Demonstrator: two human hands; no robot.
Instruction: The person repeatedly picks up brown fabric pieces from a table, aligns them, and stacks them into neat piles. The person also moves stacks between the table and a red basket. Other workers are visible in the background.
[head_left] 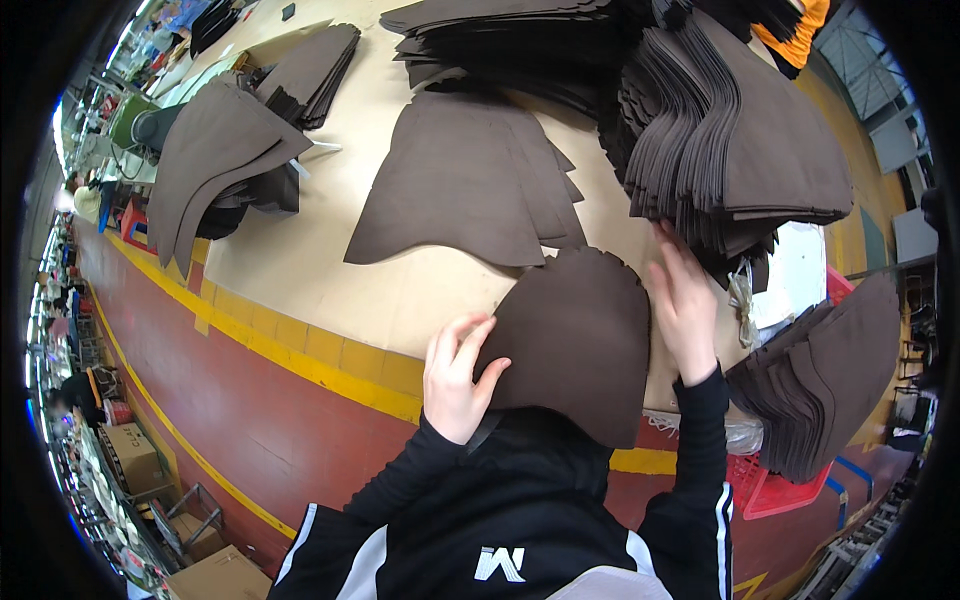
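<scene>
A dark brown cut panel [572, 335] with a rounded, notched far edge lies in front of me at the table's near edge, its near part over my black top. My left hand [460, 375] grips its left edge, thumb lying on the upper face. Beside its right edge is my right hand [686, 305], fingers stretched out and holding nothing. Those fingertips reach the near underside of a tall stack of brown panels [785, 150]. Further in on the table, several like panels [450, 190] lie fanned and overlapping. Whether the material is fabric or leather I cannot tell.
More brown panels [225, 150] hang over the table's left edge. Dark stacks [500, 40] fill the far side. At lower right, a pile of panels [820, 380] rests in a red plastic basket [775, 495]. A clear plastic bag [742, 300] hangs near the right edge. Cardboard boxes [135, 455] stand lower left.
</scene>
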